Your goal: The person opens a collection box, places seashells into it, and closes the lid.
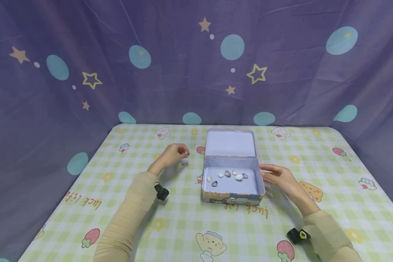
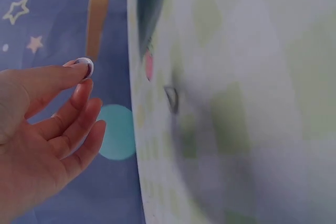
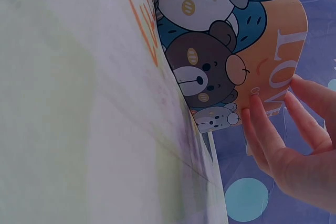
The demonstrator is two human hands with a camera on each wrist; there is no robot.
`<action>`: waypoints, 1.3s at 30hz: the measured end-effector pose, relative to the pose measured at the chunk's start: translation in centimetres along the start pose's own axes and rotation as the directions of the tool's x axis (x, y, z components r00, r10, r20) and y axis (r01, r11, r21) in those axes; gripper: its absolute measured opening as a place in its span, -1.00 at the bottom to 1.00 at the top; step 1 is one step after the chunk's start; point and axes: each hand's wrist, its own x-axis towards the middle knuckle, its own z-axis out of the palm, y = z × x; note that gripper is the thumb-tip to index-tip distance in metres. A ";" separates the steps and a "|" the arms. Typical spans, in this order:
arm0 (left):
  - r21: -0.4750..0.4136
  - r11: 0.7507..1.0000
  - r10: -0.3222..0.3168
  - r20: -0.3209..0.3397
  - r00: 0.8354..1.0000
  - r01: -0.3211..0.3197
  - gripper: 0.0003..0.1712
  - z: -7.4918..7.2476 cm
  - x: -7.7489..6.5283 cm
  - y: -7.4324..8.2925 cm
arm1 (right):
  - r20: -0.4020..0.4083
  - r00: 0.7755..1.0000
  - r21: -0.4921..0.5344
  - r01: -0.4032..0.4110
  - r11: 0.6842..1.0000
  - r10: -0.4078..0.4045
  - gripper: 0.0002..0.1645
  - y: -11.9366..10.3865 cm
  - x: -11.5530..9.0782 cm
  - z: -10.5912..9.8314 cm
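Observation:
My left hand [image 1: 173, 154] pinches a small seashell [image 2: 85, 66], white-rimmed with a purplish inside, between thumb and index finger, above the cloth left of the tin box. Below it on the cloth lies another small shell [image 1: 184, 162]. The tin box [image 1: 232, 198] stands with its lid [image 1: 230, 143] raised at the back. Several white and purplish shells [image 1: 239, 178] are spread over its floor. With fairly straight fingers, my right hand [image 1: 281, 179] touches the box's right side near the rim. In the right wrist view, the box's side [image 3: 199, 72] shows printed cartoon bears.
A green-and-white checked tablecloth [image 1: 173, 225] with cartoon prints covers the table. Behind it hangs a purple curtain [image 1: 183, 94] with stars and blue ovals. Dark wrist cameras [image 1: 162, 192] are strapped at both sleeves.

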 end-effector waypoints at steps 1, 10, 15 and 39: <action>-0.005 1.000 0.010 -0.003 1.000 -0.010 -0.95 0.0 0.0 0.2 | 0.000 1.000 0.002 0.000 1.000 0.000 -0.34 0.0 0.0 0.0; -0.013 0.998 0.060 -0.004 0.998 -0.060 -0.93 0.5 0.0 2.1 | 0.005 1.000 0.008 0.003 1.000 -0.003 -0.35 0.0 0.0 0.0; -0.018 0.995 0.095 -0.002 0.996 -0.095 -0.94 0.8 0.0 3.2 | 0.000 1.000 0.005 -0.001 1.000 0.001 -0.34 0.0 0.1 0.0; -0.017 0.964 0.268 0.086 0.960 -0.267 -0.93 2.6 -0.2 7.7 | 0.005 1.000 -0.005 -0.003 1.000 0.003 -0.33 -0.2 -0.2 -0.1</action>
